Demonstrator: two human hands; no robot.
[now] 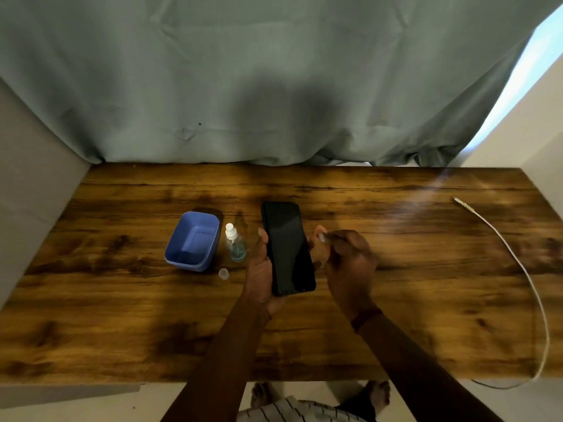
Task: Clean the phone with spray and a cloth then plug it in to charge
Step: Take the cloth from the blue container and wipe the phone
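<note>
My left hand [259,269] grips a black phone [286,248] from below, screen up and dark, a little above the wooden table [122,315]. My right hand [350,263] is just right of the phone, blurred, with its fingers curled round a small pale piece that looks like the cloth [320,234], close to the phone's right edge. A small clear spray bottle [235,246] with blue liquid stands left of the phone, uncapped, and its cap [223,273] lies in front of it. The white charging cable [518,260] lies at the far right, its plug end toward the back.
A blue plastic tub [213,239] with nothing in it stands left of the bottle. A grey-green curtain hangs behind the table. The cable runs off the table's front right edge. My bare feet show below the front edge.
</note>
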